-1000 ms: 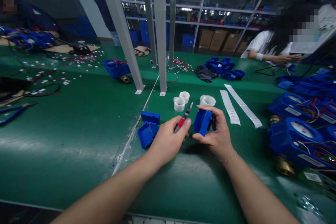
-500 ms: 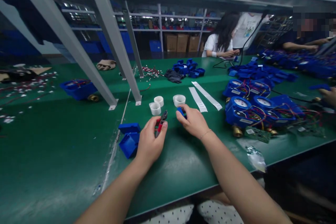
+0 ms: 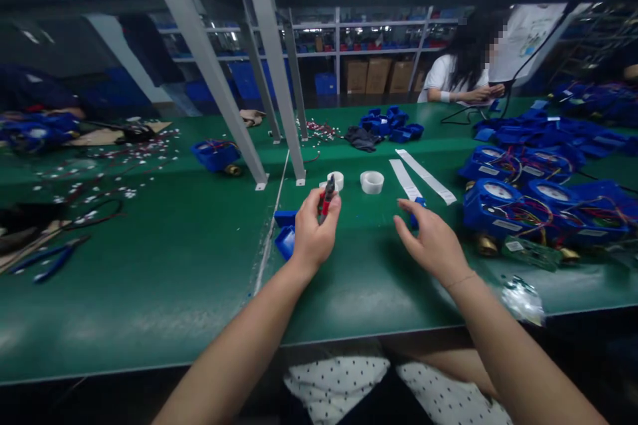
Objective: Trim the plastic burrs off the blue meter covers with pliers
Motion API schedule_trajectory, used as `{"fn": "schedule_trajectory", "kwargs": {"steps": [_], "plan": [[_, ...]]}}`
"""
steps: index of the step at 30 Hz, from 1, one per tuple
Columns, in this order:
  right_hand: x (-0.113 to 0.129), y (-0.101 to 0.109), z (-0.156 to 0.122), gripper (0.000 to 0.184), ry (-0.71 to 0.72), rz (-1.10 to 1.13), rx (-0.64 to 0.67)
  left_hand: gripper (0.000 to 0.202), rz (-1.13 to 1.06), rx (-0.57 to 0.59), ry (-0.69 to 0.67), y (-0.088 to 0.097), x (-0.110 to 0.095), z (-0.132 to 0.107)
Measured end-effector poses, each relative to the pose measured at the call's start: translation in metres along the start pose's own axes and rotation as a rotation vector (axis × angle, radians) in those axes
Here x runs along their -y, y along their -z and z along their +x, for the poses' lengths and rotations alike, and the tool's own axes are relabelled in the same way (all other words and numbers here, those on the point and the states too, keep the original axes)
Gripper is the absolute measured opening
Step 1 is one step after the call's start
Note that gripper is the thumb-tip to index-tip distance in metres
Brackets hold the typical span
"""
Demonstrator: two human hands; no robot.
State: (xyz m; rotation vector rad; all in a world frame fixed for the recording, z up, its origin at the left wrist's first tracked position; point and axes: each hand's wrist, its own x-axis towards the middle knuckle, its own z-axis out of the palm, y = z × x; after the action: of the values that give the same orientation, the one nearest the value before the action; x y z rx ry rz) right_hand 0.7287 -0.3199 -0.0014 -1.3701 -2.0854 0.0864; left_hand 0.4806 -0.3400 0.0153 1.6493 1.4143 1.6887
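Nearest: dotted cloth (image 3: pixel 349 382) over the lap, below the edge of the green counter (image 3: pixel 149 279), both forearms reaching out over it. Left hand (image 3: pixel 314 236) closed in a fist round a red-and-black tool (image 3: pixel 326 196), its tip pointing up and away, held just above the counter. Just left of that hand, two blue housings (image 3: pixel 286 234) lie on the counter, one partly hidden by the wrist. Right hand (image 3: pixel 433 246) palm down, fingers stretched forward and half spread; a small blue piece (image 3: pixel 417 211) sits right at the fingertips, and whether the fingers pinch it or only reach it cannot be told. Clear plastic bag (image 3: pixel 521 299) near the counter edge, right of the right forearm. Blue-handled pliers (image 3: pixel 50 260) far off to the left. Beyond the hands: white tape rolls (image 3: pixel 371 181) side by side, two white label strips (image 3: pixel 423 176) lying flat to their right. Right side: a cluster of blue meters (image 3: pixel 498 206) with coloured wires and brass fittings. Grey metal posts (image 3: pixel 279 80) stand on the counter past the rolls; a blue bin (image 3: pixel 216 153) to their left. Farther on, a heap of blue covers (image 3: pixel 389 123) beside a dark cloth (image 3: pixel 361 138). At the far side, a co-worker in a white shirt (image 3: pixel 446 76), hands together; behind, shelves with cardboard boxes (image 3: pixel 379 74).
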Motion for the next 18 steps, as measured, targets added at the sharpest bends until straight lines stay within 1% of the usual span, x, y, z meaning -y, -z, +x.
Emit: {"fn": "schedule_trajectory", "kwargs": {"steps": [3, 5, 6, 8, 9, 10, 11, 12, 13, 14, 15, 16, 18], "plan": [[0.04, -0.023, 0.008, 0.047, 0.22, 0.229, 0.184, 0.027, -0.187, -0.114, 0.011, 0.025, -0.016, 0.029], [0.067, -0.043, 0.016, 0.056, 0.329, 0.378, 0.307, 0.031, -0.238, -0.178, -0.013, 0.046, -0.021, 0.05], [0.08, -0.054, 0.02, 0.066, 0.373, 0.432, 0.354, 0.032, -0.228, -0.214, -0.044, 0.056, -0.021, 0.059], [0.103, -0.076, 0.028, 0.091, 0.444, 0.48, 0.407, 0.033, -0.15, -0.294, -0.123, 0.072, -0.012, 0.068], [0.111, -0.087, 0.031, 0.1, 0.465, 0.48, 0.415, 0.032, -0.1, -0.343, -0.155, 0.078, -0.004, 0.069], [0.118, -0.096, 0.033, 0.104, 0.475, 0.47, 0.417, 0.031, -0.05, -0.396, -0.17, 0.081, 0.006, 0.066], [0.122, -0.103, 0.035, 0.102, 0.479, 0.458, 0.415, 0.029, -0.005, -0.442, -0.164, 0.083, 0.016, 0.062], [0.124, -0.109, 0.036, 0.096, 0.481, 0.446, 0.412, 0.028, 0.031, -0.476, -0.142, 0.083, 0.025, 0.056], [0.124, -0.113, 0.036, 0.088, 0.481, 0.437, 0.409, 0.027, 0.056, -0.488, -0.117, 0.082, 0.034, 0.049], [0.122, -0.115, 0.035, 0.082, 0.483, 0.429, 0.413, 0.027, 0.076, -0.476, -0.099, 0.08, 0.041, 0.043], [0.119, -0.114, 0.034, 0.079, 0.487, 0.42, 0.426, 0.027, 0.097, -0.437, -0.094, 0.077, 0.045, 0.037], [0.114, -0.112, 0.033, 0.079, 0.491, 0.411, 0.449, 0.026, 0.12, -0.381, -0.099, 0.074, 0.048, 0.032], [0.104, -0.103, 0.032, 0.085, 0.484, 0.408, 0.507, 0.025, 0.16, -0.264, -0.122, 0.068, 0.047, 0.025]]}}
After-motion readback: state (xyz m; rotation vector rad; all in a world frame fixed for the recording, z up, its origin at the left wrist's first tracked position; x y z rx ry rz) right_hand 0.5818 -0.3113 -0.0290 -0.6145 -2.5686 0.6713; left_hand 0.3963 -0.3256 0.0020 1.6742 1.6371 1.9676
